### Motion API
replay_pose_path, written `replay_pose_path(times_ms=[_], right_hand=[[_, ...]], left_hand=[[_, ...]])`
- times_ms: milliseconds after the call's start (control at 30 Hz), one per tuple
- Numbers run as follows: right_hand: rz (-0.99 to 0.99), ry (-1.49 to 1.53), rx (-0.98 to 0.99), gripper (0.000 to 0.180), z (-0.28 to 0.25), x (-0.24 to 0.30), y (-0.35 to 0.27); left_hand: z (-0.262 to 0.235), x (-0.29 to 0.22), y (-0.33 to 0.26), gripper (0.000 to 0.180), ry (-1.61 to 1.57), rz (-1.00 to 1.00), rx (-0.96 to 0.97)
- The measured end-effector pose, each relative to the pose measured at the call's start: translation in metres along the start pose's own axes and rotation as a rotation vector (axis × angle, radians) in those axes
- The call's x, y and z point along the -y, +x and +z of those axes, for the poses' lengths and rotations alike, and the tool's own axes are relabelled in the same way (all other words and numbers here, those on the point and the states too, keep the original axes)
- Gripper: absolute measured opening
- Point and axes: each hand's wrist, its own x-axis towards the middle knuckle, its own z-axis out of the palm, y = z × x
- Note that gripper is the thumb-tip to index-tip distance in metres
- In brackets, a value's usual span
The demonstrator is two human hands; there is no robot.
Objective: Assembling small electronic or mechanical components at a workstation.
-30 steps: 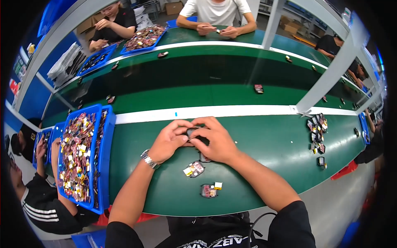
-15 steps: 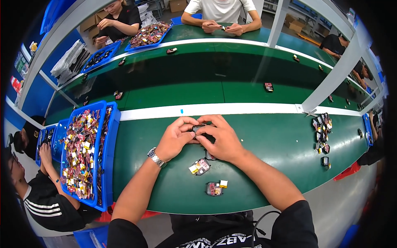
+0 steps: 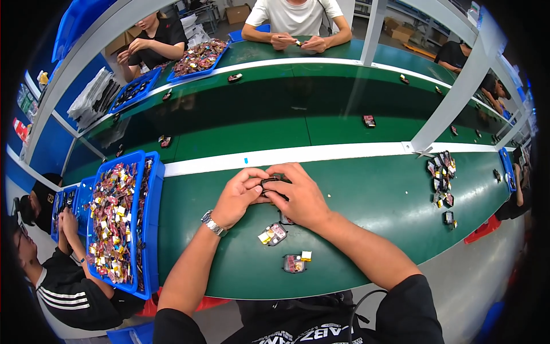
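Nearest case (image 3: 294, 264): lower middle of the frame, flat on the green tabletop (image 3: 372, 200), with a yellow-and-white piece at its upper right corner.
Next case (image 3: 274, 234): just above and left of that, tilted, with a yellow-and-white piece at its lower left.
Wristwatch (image 3: 213, 223): silver, on the left wrist.
Half-hidden case (image 3: 286, 219): center, partly covered by the right hand (image 3: 303, 198).
Held case (image 3: 269, 183): center of the frame, black, between the 2 hands; fingers cover most of it.
Left hand (image 3: 233, 198): curled, thumb and fingertips pinching the left side of the held case.
Right hand: bent over the held case, thumb and fingers pinching its right side.
Blue trays (image 3: 150, 229): 2 at the left, heaped with small red, white and yellow parts.
Pile of cases (image 3: 440, 176): right side of the frame, with 1 single case (image 3: 449, 219) just below.
White rail (image 3: 321, 153): across the frame, above the hands.
Belt case (image 3: 368, 121): right of upper middle, on the green belt (image 3: 240, 135).
Person in white (image 3: 295, 17): top middle, both hands at a small object.
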Motion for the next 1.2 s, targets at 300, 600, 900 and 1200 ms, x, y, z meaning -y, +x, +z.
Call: replay_pose_path(times_ms=[300,600,900,1200], right_hand=[[0.001,0.094,-0.022,0.014,0.001,0.004,0.000],[-0.141,0.020,-0.075,0.016,0.000,0.013,0.009],[-0.160,-0.046,-0.104,0.017,-0.005,0.013,0.009],[-0.075,0.028,-0.090,0.016,-0.002,0.010,0.006]], left_hand=[[-0.001,0.005,-0.001,0.026,0.003,0.049,-0.039],[-0.008,0.014,-0.004,0.022,-0.138,0.110,0.020],[-0.008,0.011,-0.003,0.022,-0.174,0.117,0.065],[-0.007,0.010,-0.002,0.024,-0.224,0.062,0.067]])
